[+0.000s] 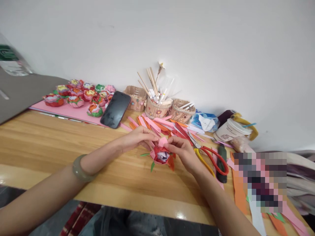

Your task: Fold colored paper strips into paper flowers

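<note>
Between my two hands, just above the wooden table (98,147), is a folded paper flower (161,156) with pink and red outer petals, a white and purple centre, and green and orange paper pieces sticking out below. My left hand (139,137), with a bracelet on its wrist, has its fingers closed at the flower's far left side. On the other side my right hand (182,150) pinches a pink petal at the flower's top edge. Part of the flower's back is hidden by my fingers. Red and yellow handled scissors (204,152) lie beside my right hand.
Pink, orange and red paper strips (159,124) are heaped behind my hands. Several finished paper flowers (76,95) sit on pink paper at the left, near a phone (115,109). Decorated baskets (158,107) line the wall. A lidded cup (230,129) stands at the right.
</note>
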A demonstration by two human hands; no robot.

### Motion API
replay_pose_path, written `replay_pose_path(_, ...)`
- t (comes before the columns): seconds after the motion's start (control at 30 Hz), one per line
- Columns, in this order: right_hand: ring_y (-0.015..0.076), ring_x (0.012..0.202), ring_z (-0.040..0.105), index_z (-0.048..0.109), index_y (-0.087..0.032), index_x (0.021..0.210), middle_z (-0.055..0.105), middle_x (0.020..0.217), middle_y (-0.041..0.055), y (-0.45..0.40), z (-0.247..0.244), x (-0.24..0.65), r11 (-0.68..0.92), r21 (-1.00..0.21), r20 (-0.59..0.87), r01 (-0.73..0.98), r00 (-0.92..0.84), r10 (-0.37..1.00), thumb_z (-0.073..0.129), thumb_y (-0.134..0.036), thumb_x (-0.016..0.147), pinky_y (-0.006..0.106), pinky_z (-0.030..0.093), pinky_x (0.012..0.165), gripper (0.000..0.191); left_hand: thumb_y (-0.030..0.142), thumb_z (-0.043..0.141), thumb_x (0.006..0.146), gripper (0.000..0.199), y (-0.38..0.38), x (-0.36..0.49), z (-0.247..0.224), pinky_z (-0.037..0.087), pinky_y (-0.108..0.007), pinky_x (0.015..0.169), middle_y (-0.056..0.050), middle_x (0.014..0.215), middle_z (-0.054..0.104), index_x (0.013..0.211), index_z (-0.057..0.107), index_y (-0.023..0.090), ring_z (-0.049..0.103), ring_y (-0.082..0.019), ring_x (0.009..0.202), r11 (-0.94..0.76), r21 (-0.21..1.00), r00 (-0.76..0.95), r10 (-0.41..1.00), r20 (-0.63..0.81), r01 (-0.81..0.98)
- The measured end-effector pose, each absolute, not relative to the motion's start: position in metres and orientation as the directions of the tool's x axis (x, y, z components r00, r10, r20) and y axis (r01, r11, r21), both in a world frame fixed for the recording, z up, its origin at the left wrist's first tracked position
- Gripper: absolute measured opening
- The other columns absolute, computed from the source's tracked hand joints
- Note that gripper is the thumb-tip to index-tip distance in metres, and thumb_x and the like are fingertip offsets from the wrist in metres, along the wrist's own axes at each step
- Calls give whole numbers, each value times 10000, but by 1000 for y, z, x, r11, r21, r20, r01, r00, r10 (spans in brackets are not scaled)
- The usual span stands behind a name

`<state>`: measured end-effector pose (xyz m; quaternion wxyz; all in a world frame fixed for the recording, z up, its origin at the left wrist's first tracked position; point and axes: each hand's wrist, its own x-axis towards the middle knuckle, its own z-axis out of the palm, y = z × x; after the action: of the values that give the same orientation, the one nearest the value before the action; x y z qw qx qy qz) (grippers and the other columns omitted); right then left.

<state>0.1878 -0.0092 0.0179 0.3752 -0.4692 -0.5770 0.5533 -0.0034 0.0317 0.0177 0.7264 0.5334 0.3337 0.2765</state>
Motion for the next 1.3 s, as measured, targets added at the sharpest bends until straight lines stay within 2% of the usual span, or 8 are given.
replay_pose_path(0.1, 95, 565, 484, 621, -168, 656, 570, 619, -29, -10, 16, 187, -32, -992, -60, 120, -235, 970, 675, -339, 698, 235, 369, 575, 185, 329, 666, 626, 261, 31, -3, 13, 480, -258, 579, -67, 688, 684, 738, 698, 95, 605, -141, 589, 365, 925, 656, 725, -213, -103)
replay_pose_path(0.3, 138, 662, 556, 665, -160, 761, 642, 719, 17, -11, 9, 184, 95, -965, 38, 244, -228, 973, 645, -350, 739, 264, 417, 630, 192, 256, 701, 614, 155, 31, 7, 5, 429, -222, 569, -23, 654, 660, 685, 684, 120, 562, -110, 599, 76, 995, 534, 840, -97, 61)
replay_pose_path(0.67, 135, 623, 577, 650, -150, 771, 652, 697, 19, -12, 6, 182, 108, -938, 34, 330, -224, 974, 618, -347, 769, 253, 447, 585, 200, 310, 647, 695, 188, 29, 6, 4, 425, -226, 556, -29, 662, 673, 709, 680, 126, 580, -122, 596, -147, 954, 517, 856, -10, 261)
replay_pose_path(0.8, 145, 618, 598, 632, -163, 808, 665, 700, 28, -15, 3, 181, 248, -833, 173, 495, -193, 966, 566, -306, 812, 254, 463, 581, 158, 323, 614, 719, 192, 25, 8, 1, 440, -237, 567, -29, 653, 658, 686, 652, 138, 591, -136, 613, -214, 916, 454, 890, 40, 340)
replay_pose_path(0.9, 146, 607, 612, 620, -175, 807, 678, 696, 32, -17, 0, 181, 376, -662, 303, 648, -227, 925, 544, -256, 825, 250, 469, 580, 112, 255, 596, 718, 123, 22, 10, 1, 436, -236, 576, -14, 655, 639, 661, 618, 149, 574, -125, 604, -292, 890, 453, 884, 112, 351)
replay_pose_path(1.1, 133, 572, 594, 617, -185, 794, 659, 663, 37, -22, 0, 185, 602, -266, 598, 753, -361, 716, 492, -137, 827, 231, 437, 541, 138, 172, 635, 648, 84, 21, 11, 7, 426, -221, 574, 8, 649, 581, 655, 559, 138, 538, -99, 598, -89, 990, 466, 884, 27, 113)
replay_pose_path(1.23, 134, 593, 605, 598, -197, 791, 656, 678, 36, -23, 3, 188, 677, -190, 699, 711, -386, 601, 498, -80, 809, 227, 445, 537, 155, 379, 632, 699, 252, 21, 9, 13, 448, -225, 597, -12, 800, 598, 797, 584, 151, 541, -95, 644, 200, 962, 520, 851, -75, -188)
replay_pose_path(1.3, 140, 650, 631, 581, -205, 816, 677, 738, 44, -23, 3, 189, 720, -176, 740, 672, -392, 547, 510, -49, 795, 229, 467, 563, 172, 489, 572, 738, 359, 19, 7, 12, 462, -235, 663, -46, 921, 614, 873, 610, 158, 571, -118, 751, 273, 933, 553, 827, -104, -233)
